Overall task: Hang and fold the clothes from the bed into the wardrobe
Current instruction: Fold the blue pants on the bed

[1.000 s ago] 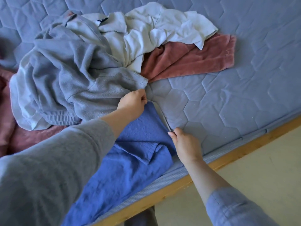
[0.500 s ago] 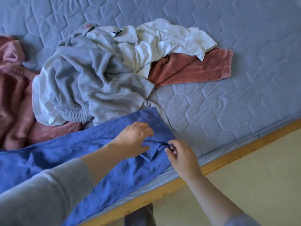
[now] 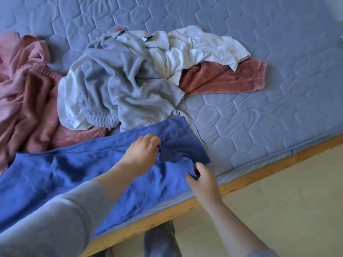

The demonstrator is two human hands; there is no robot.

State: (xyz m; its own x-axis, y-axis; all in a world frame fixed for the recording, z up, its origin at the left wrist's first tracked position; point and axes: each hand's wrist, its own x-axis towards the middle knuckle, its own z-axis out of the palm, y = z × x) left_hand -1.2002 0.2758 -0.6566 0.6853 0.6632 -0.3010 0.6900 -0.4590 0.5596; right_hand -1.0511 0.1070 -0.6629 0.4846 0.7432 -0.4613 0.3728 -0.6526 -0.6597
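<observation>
Now pinching blue cloth (image 3: pixel 78 173), spread flat along near mattress (image 3: pixel 259 115) edge: left hand (image 3: pixel 142 152) fingers closed on a fold, right hand (image 3: pixel 203 179) gripping near-right corner. Heaped just beyond: grey sweater (image 3: pixel 118 86), white shirt (image 3: pixel 200 47), pink garment (image 3: pixel 222 78).

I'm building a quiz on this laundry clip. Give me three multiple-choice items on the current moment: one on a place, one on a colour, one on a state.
1. Where does the blue garment lie?
A. at the mattress's near edge
B. on the floor
C. on top of the white shirt

2. What colour is the garment under the white shirt?
A. green
B. dusty pink
C. black

3. What are both hands doing?
A. hanging free
B. holding a hanger
C. pinching blue fabric

Answers: 1 A, it is spread along the wooden bed frame; 2 B, the pink garment pokes out beneath; 3 C, the left hand and right hand grip its corner.
</observation>
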